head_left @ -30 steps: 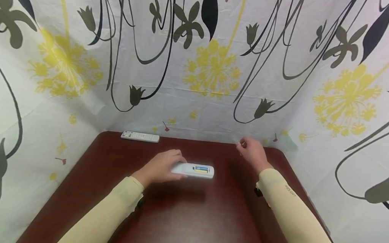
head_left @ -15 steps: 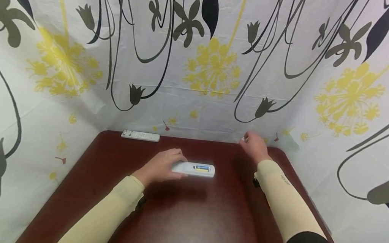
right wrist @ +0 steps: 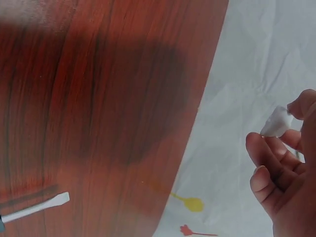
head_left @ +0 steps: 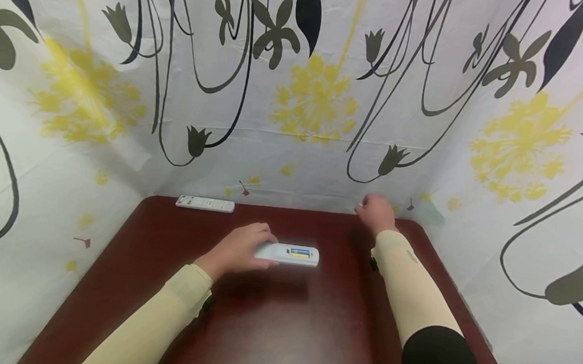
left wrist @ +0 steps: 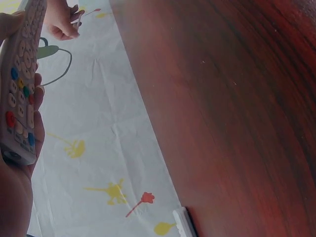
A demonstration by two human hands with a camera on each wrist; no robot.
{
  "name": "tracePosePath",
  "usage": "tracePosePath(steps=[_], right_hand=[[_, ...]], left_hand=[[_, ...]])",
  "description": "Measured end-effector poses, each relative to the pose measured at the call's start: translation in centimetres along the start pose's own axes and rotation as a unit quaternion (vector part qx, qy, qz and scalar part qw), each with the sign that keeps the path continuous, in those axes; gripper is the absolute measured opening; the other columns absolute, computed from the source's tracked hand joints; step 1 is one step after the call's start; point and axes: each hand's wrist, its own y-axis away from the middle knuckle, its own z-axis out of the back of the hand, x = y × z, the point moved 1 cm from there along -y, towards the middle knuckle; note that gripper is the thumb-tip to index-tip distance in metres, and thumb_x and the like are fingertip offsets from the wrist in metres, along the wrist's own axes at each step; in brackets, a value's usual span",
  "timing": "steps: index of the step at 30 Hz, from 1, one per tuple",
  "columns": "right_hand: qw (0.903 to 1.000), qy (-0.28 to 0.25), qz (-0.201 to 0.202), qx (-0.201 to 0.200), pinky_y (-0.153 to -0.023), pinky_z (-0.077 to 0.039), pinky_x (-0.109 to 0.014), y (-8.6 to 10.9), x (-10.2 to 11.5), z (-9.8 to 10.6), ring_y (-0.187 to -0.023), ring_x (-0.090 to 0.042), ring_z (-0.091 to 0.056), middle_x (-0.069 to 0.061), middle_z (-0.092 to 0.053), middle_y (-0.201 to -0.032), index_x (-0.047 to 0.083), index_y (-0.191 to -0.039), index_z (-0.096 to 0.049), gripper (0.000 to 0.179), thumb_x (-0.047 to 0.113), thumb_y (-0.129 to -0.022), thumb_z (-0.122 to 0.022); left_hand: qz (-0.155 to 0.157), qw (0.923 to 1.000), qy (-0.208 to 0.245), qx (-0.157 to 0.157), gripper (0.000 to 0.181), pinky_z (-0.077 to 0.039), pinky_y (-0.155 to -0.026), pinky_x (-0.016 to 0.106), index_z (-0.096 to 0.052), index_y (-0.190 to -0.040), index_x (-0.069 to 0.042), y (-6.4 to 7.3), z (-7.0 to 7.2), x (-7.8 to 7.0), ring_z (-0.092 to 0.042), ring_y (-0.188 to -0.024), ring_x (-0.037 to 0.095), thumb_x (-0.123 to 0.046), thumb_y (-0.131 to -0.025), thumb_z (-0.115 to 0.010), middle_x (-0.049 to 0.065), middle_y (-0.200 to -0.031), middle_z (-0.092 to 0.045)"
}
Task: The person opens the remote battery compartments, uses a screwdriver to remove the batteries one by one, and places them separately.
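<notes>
My left hand (head_left: 240, 247) grips a white remote control (head_left: 286, 254) above the table, thumb on the near side and fingers on the far side. Its underside faces up in the head view, where the uncovered battery compartment (head_left: 300, 253) shows one blue and one yellow battery. Colored buttons line the other face in the left wrist view (left wrist: 20, 94). Over the table's back right edge, my right hand (head_left: 377, 214) pinches a small white piece (right wrist: 277, 122) between thumb and fingers. In the right wrist view that piece looks thin and crumpled or curved.
A second white remote (head_left: 205, 204) lies at the back left edge of the dark red table (head_left: 269, 329). A tool with a flat metal blade (right wrist: 39, 207) lies on the table in the right wrist view. Floral curtains (head_left: 318, 167) enclose the back and sides.
My right hand has risen slightly and moved a little farther back, still holding the white piece, and its forearm has swung inward. The left hand and remote stay nearly in place.
</notes>
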Motion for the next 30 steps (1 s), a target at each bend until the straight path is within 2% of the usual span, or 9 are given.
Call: tracePosePath(steps=[6,14,21,24,30], right_hand=[[0.9998,0.002,-0.003,0.020,-0.080,-0.054,-0.060,-1.3,-0.1,-1.6,-0.087,-0.041,-0.065,-0.022,-0.071,-0.100,-0.001,-0.107,-0.065,0.024,0.022,-0.101,-0.062],[0.9984,-0.004,-0.032,0.046,-0.072,-0.050,-0.057,-1.7,-1.4,-3.0,-0.079,-0.038,-0.059,-0.018,-0.064,-0.092,0.002,-0.098,-0.059,0.019,0.020,-0.101,-0.061],[0.9976,0.003,-0.048,0.051,-0.075,-0.054,-0.058,-1.9,-2.9,-4.3,-0.085,-0.039,-0.065,-0.020,-0.067,-0.096,0.001,-0.101,-0.061,0.019,0.020,-0.103,-0.065],[0.9969,-0.004,-0.062,0.048,-0.077,-0.054,-0.060,-1.9,-3.2,-5.0,-0.089,-0.042,-0.066,-0.022,-0.068,-0.099,0.000,-0.102,-0.061,0.019,0.018,-0.104,-0.064],[0.9941,-0.020,-0.076,0.074,-0.079,-0.055,-0.059,-1.6,-3.1,-7.2,-0.093,-0.041,-0.066,-0.022,-0.067,-0.104,0.000,-0.107,-0.060,0.019,0.019,-0.107,-0.060]], left_hand=[[0.003,1.0000,-0.002,0.002,0.044,-0.054,-0.087,0.028,-0.076,-0.123,-0.028,0.1,0.1,0.4,-0.057,-0.099,0.005,-0.056,-0.091,-0.088,-0.016,-0.113,-0.062],[0.003,1.0000,0.003,0.005,0.044,-0.054,-0.087,0.029,-0.076,-0.123,-0.027,-0.2,0.0,0.7,-0.057,-0.099,0.006,-0.056,-0.092,-0.088,-0.015,-0.113,-0.062],[0.000,1.0000,0.005,0.008,0.046,-0.054,-0.088,0.031,-0.076,-0.124,-0.027,-0.8,-0.1,0.6,-0.058,-0.100,0.007,-0.059,-0.092,-0.086,-0.014,-0.114,-0.064],[0.007,0.9999,0.005,0.012,0.047,-0.055,-0.090,0.031,-0.076,-0.125,-0.027,-0.8,0.0,0.5,-0.058,-0.102,0.006,-0.060,-0.092,-0.086,-0.014,-0.115,-0.064],[0.030,0.9994,-0.001,0.015,0.047,-0.055,-0.089,0.029,-0.077,-0.125,-0.028,-0.2,0.0,0.4,-0.058,-0.101,0.005,-0.058,-0.090,-0.089,-0.015,-0.115,-0.064]])
